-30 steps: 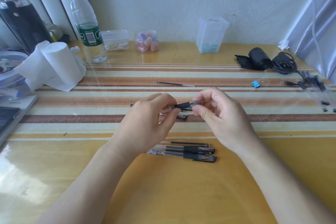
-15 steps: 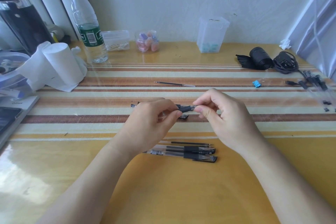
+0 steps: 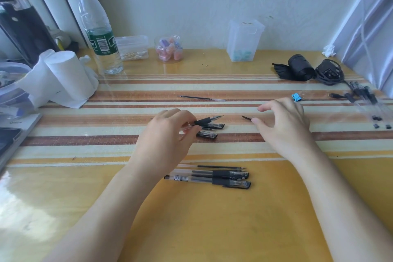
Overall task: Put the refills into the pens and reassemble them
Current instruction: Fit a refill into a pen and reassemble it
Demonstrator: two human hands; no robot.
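Within left hand [image 3: 168,134], pen [image 3: 204,121] crosswise, tip rightward

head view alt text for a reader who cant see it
A person's left hand holds a black-gripped pen over a striped table, while the right hand hovers by a small black part. Two capped pens lie nearer.

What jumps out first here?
The left grip at centre holds a pen, tip bared, over the striped table. The right grip beside it has a fingertip at a small dark part. Two capped pens and a loose refill lie nearer the person.
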